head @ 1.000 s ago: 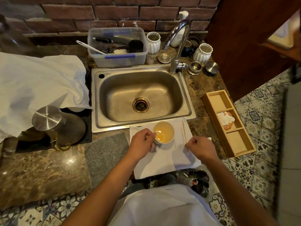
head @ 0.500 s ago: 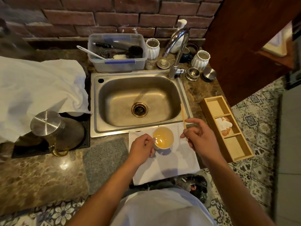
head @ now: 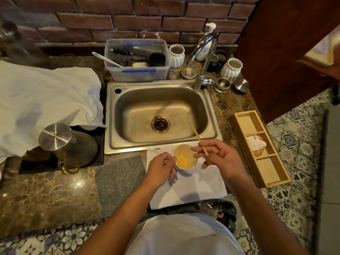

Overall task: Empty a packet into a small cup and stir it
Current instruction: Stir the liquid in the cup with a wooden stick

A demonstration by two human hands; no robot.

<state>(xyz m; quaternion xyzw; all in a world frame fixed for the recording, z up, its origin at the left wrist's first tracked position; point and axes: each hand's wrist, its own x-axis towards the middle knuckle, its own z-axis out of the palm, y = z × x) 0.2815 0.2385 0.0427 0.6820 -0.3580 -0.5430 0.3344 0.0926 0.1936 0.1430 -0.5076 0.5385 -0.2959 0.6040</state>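
**Head view: stirrer poised beside the cup**

I see my left hand (head: 161, 169) curled round the near-left side of the small cup (head: 184, 157), low centre of frame, probably steadying it on the white napkin (head: 191, 186) so it won't slide when stirred. My right hand (head: 219, 157) pinches a wooden stir stick (head: 201, 141) just right of the cup, tilted, its lower end not yet in the yellowish liquid. I judge the packet already emptied; no packet is plainly visible. Part of the stick is hidden by my fingers (head: 197, 149). The sink (head: 215, 115) lies just above.
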